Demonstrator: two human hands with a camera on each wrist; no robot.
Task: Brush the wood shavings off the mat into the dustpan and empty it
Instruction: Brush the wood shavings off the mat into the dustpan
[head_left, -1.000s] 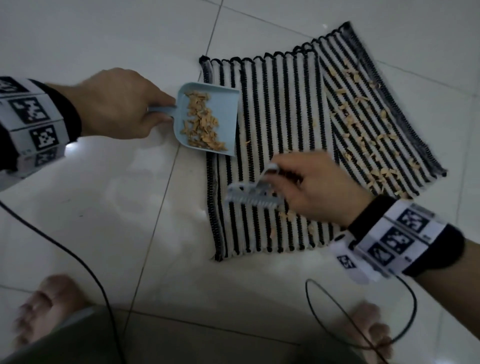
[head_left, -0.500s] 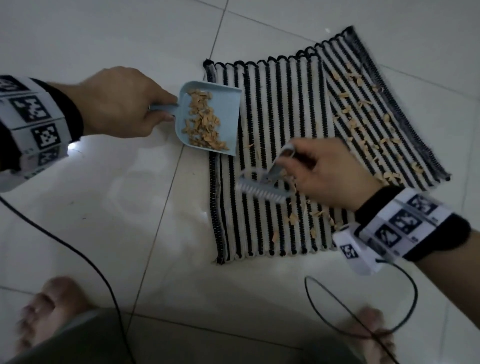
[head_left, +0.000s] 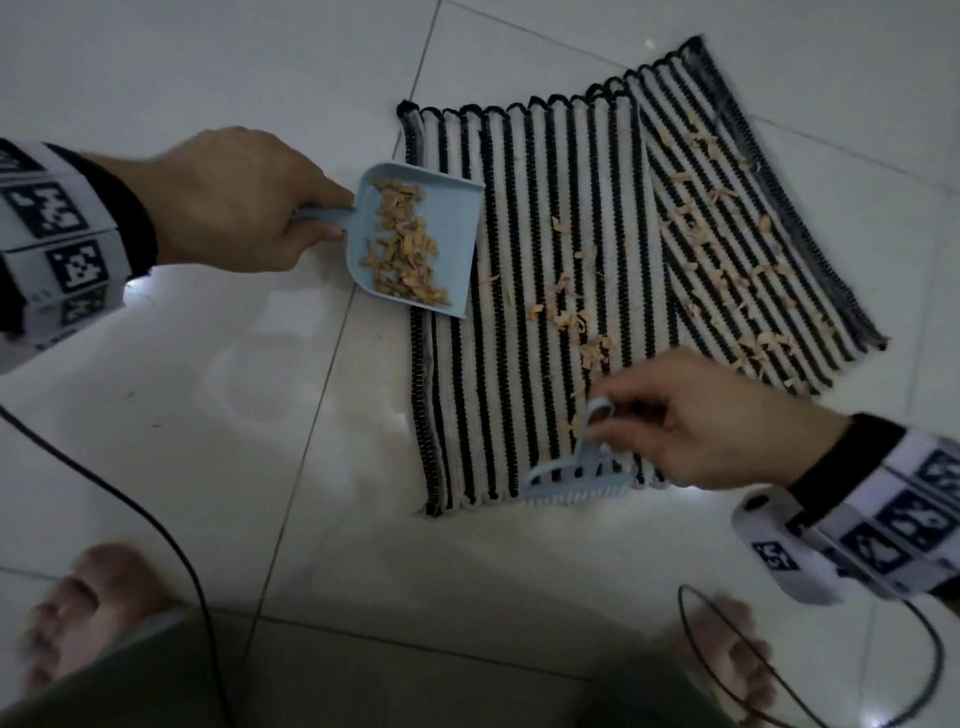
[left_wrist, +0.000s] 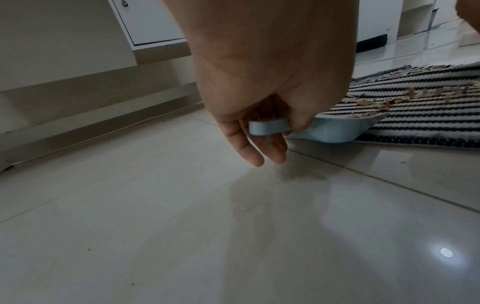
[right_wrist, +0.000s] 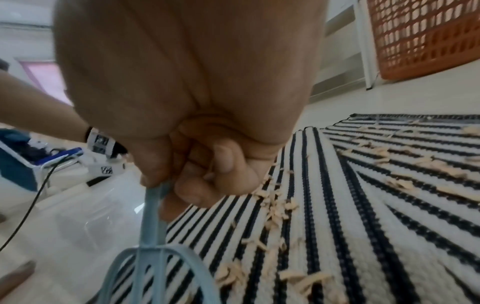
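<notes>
1. Bare feet (head_left: 78, 618) and black cables (head_left: 171, 545) frame the near edge of a glossy white tiled floor (head_left: 218, 441), where a person crouches over the job.

2. At the near edge of the mat (head_left: 519, 364), the right hand (head_left: 711, 421) curls its fingers (right_wrist: 226, 162) tightly round the thin handle of a blue brush (head_left: 576, 480). The bristles sit down at the mat's hem, apparently set for a stroke away from the body toward the pan.

3. Shavings (head_left: 571, 317) trail across the middle stripes, with a thicker scatter on the far right panel, so the sweeping looks roughly half done.

4. On the left, the left hand (head_left: 234, 202) pinches the handle of the blue dustpan (head_left: 462, 208) between thumb and fingers (left_wrist: 298, 121), the remaining fingers hanging loose. The pan's lip rests on the mat's left edge, seemingly tilted to catch what comes; a heap of shavings already lies inside, not yet emptied.

5. Beyond, the wrist views show white cabinets (left_wrist: 145, 22) along the wall and an orange lattice basket (right_wrist: 420, 37) past the mat's far side.
</notes>
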